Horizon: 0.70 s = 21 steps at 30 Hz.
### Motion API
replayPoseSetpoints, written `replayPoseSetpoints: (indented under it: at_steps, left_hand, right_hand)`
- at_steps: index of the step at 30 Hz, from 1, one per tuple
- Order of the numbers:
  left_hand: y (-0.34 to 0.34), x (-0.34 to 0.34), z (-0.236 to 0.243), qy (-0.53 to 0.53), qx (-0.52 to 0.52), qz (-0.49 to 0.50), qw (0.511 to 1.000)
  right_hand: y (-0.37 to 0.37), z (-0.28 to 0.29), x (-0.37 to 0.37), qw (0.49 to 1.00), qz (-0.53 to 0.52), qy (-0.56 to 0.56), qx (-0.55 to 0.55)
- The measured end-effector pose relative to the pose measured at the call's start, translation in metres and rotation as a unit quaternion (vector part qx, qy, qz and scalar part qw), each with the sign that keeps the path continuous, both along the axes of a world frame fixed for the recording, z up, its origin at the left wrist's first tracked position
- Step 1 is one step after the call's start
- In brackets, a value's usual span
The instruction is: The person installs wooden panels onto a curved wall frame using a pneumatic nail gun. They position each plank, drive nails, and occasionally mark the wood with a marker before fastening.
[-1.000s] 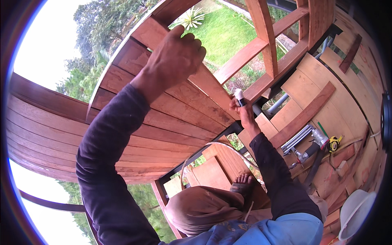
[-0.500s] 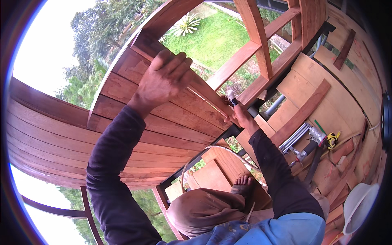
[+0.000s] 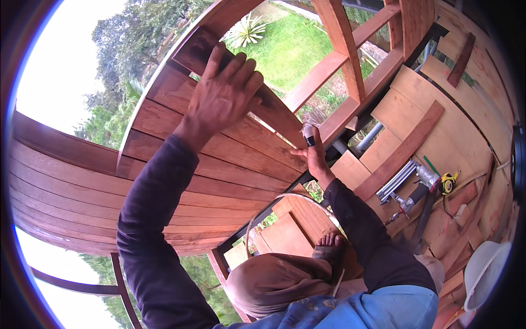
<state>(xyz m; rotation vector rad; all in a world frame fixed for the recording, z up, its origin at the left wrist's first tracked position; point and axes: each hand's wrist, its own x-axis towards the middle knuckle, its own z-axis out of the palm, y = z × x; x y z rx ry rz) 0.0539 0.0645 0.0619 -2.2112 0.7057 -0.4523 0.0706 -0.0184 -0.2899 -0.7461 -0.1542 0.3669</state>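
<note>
A dark reddish-brown wooden plank (image 3: 279, 119) lies slantwise along the upper edge of a curved wall of wooden slats (image 3: 219, 156). My left hand (image 3: 223, 94) is on its upper part, fingers bent over the far edge. At the lower end, beside the dark frame beam, my right hand (image 3: 313, 151) grips the plank, one finger stretched along the slats. A digit of that hand has a white wrapping with a black band (image 3: 310, 135). The plank partly hides the right fingers.
Curved wooden ribs (image 3: 350, 71) with crosspieces rise beyond the plank. On the board floor to the right lie a nail gun (image 3: 413, 189), a yellow tape measure (image 3: 448, 183), a long wood strip (image 3: 405, 151) and offcuts. A hose (image 3: 290, 195) loops near my bare foot (image 3: 329, 247).
The plank has tilted, and more of its dark broad face shows. My left fingers have shifted and spread over it. My right hand has moved slightly left and turned at the lower end.
</note>
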Motion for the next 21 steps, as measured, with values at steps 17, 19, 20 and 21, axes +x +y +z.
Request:
replayPoseSetpoints:
  at_steps: [17, 19, 20, 21]
  left_hand:
    - [0.007, 0.030, 0.011, 0.018, -0.010, -0.067, 0.998]
    - [0.008, 0.028, 0.012, 0.017, -0.006, -0.063, 0.998]
    - [0.010, 0.028, 0.014, 0.017, -0.010, -0.067, 0.998]
    - [0.011, 0.028, 0.014, 0.017, -0.014, -0.069, 0.997]
  right_hand:
    - [-0.004, -0.011, 0.027, 0.998, 0.022, -0.004, 0.055]
    - [-0.003, -0.011, 0.025, 0.998, 0.028, -0.004, 0.048]
    - [-0.001, -0.011, 0.026, 0.998, 0.029, -0.010, 0.047]
    - [0.000, -0.012, 0.027, 0.998, 0.031, -0.017, 0.046]
